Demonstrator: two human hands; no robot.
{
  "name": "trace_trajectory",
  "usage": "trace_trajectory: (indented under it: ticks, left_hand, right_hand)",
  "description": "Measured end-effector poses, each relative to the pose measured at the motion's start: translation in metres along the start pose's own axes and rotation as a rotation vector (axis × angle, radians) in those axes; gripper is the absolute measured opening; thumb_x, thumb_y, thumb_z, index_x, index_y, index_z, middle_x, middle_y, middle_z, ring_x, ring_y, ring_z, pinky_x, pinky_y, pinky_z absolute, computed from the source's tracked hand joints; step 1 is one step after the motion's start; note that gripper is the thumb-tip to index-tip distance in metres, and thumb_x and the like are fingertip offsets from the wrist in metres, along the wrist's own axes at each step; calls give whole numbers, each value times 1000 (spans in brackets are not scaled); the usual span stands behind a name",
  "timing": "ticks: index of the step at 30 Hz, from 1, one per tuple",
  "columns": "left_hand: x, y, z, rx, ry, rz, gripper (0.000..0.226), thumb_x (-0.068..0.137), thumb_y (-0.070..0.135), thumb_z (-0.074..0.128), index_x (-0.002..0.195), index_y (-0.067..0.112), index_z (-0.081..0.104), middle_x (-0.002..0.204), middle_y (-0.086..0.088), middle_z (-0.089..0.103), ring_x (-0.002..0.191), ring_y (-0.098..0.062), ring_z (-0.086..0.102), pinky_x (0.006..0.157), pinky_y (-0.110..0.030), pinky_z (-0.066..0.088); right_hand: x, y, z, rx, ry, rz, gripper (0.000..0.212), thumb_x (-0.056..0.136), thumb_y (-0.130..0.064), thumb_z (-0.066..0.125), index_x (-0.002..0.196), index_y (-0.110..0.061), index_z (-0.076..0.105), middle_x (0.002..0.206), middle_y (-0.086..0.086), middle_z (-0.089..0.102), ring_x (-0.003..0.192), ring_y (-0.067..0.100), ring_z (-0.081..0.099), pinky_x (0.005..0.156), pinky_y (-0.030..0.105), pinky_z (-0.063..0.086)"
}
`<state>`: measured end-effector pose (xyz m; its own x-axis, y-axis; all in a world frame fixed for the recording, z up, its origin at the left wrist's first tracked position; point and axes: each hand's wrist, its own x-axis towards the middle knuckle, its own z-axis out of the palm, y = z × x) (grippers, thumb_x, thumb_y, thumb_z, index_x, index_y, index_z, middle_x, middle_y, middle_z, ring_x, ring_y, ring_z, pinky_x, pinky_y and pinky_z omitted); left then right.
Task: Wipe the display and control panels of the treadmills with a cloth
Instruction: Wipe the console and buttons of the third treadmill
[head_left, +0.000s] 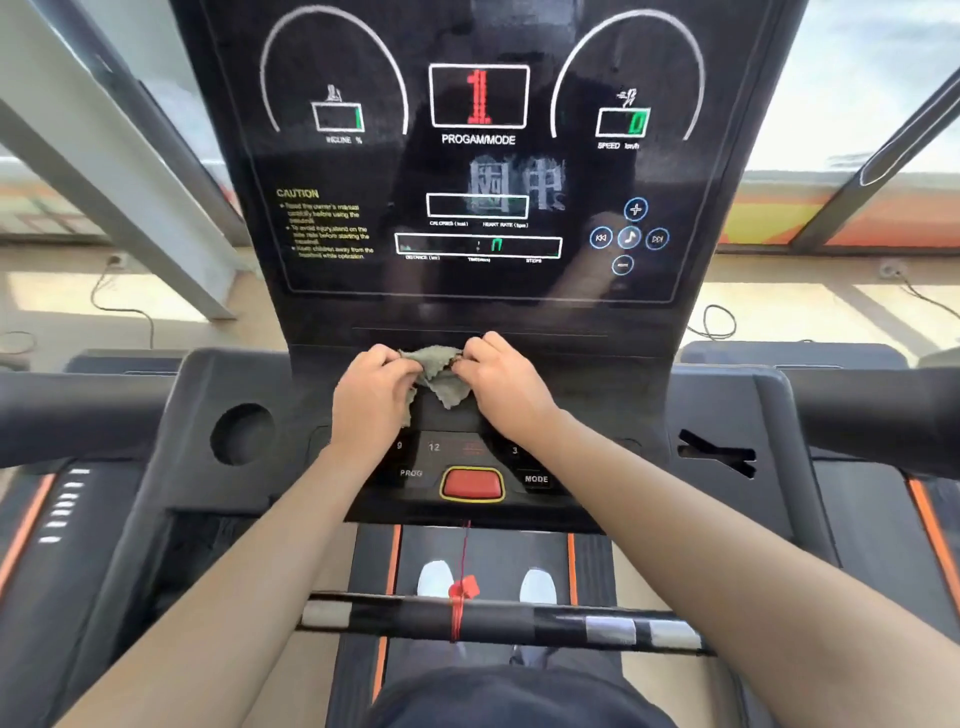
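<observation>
Gym windows (857, 78), bright with daylight, back the treadmill on which the person stands. Nearest, two white shoes (436, 577) rest on the belt (483, 551). Above them a dark crossbar (519, 621) runs from side to side with a red safety cord (462, 590) tied round it.

Beyond that lies the control panel (434, 447), with a red button (471, 484) between keys marked PROG and MODE. Both forearms reach over it. The left hand (371, 397) has its fingers curled and pinches the left edge of a grey-green cloth (439, 371). The right hand (501, 387) is curled too and pinches the right edge.

The cloth hangs bunched between them, over the top of the control panel and just below the display (363, 166). Whether it touches the console cannot be told.

Farthest, the display is lit, with a red 1 over PROGAM/MODE and green digits. Pale hazy marks sit near its middle, either smears or reflection.

Neither surface is being rubbed at this moment. The step in hand looks like readying the cloth, spreading or refolding it for a wipe.

The next move calls for gathering the cloth into a flat pad under one hand. The pad would then be laid against the glass or the keys and drawn across in even strokes. Since the console is powered, pressure over the keys and the red button should be light.
</observation>
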<state>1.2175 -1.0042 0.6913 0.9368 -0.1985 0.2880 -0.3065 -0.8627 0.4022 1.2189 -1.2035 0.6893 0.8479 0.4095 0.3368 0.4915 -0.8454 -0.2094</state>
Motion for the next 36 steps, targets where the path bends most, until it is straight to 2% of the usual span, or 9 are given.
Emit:
trace_trajectory:
  ticks: [6,9,12,16,20,27,34,36]
  left_hand:
    - [-30,-60,-32,41,12,-195,14,93,7,68,100,11,79,98,-5,68,90,-27,62,77,-35,47]
    - [-36,-81,-47,42,-19,-227,15,93,7,68,103,10,79,100,-5,69,91,-26,62,82,-34,47]
    - [-43,-94,-56,20,-64,-204,15,91,4,70,101,10,79,99,-5,69,91,-26,63,84,-33,49]
    - [-66,-103,-64,-1,-88,-153,18,87,-2,72,97,11,80,100,-4,72,90,-26,64,84,-37,53]
    - [-98,-100,-63,-8,-58,-116,22,86,-8,68,95,8,80,101,-5,73,90,-29,63,84,-31,50]
    - [-148,-76,-57,-73,-1,-122,26,89,7,54,95,10,79,99,-1,70,91,-22,58,82,-28,48]
    - [-123,-69,-43,-83,-12,-108,22,84,-4,73,98,12,80,97,2,69,89,-22,58,78,-32,50]
    - [-106,-68,-36,-100,-11,-101,22,84,-4,74,98,12,80,96,0,69,86,-24,58,76,-35,52]
  right_hand:
    - [38,-66,24,-38,-231,-84,21,69,0,78,81,-14,68,93,4,57,91,25,51,73,29,47]
    - [43,-87,38,20,-273,-58,31,64,3,81,86,-12,67,94,5,54,90,25,49,68,30,48]
    - [41,-98,49,50,-253,-76,29,66,6,77,86,-13,68,89,4,54,86,25,49,68,32,51]
    - [21,-108,54,105,-238,-105,32,60,8,78,82,-14,68,80,2,53,78,24,49,68,29,45]
    - [-6,-121,56,177,-232,-83,33,62,10,73,85,-13,68,83,3,53,79,24,47,68,30,45]
    - [-53,-128,52,214,-230,-67,28,71,10,70,89,-12,71,84,1,53,80,22,44,68,31,47]
    - [-31,-102,40,162,-187,41,34,64,13,72,85,-13,74,77,2,55,72,23,48,67,26,41]
    - [-15,-89,39,132,-170,82,34,65,14,72,85,-14,75,76,2,56,70,23,48,65,26,43]
